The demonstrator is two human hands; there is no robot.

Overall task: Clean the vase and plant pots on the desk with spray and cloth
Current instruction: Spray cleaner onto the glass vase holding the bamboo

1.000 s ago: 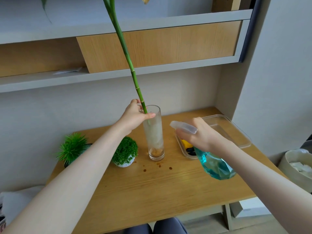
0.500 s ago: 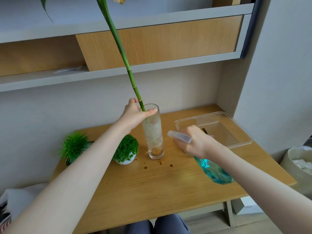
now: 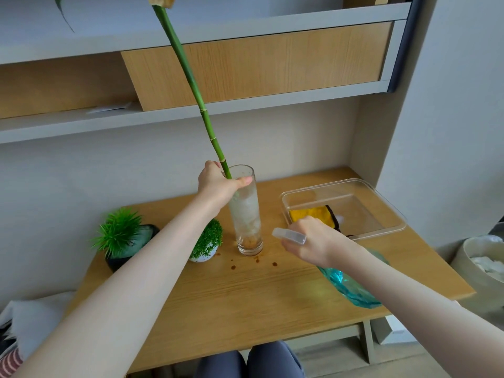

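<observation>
Fingers of the left hand (image 3: 218, 184) wrap the vase (image 3: 246, 211) rim and bamboo stem (image 3: 191, 80) at desk (image 3: 245, 301) centre. Right hand (image 3: 313, 242) grips the spray bottle (image 3: 351, 287), nozzle aimed at 10 o'clock toward the glass. Compared with earlier, the bottle sits lower, uncovering the cloth (image 3: 313, 215) in the tray (image 3: 381, 211) at 2 o'clock; spraying appears imminent.

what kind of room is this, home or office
Probably a home study or bedroom nook: a small wooden desk set in a wall alcove under built-in shelves, with little potted plants and a glass vase holding a green stalk. An office cannot be ruled out.
</observation>
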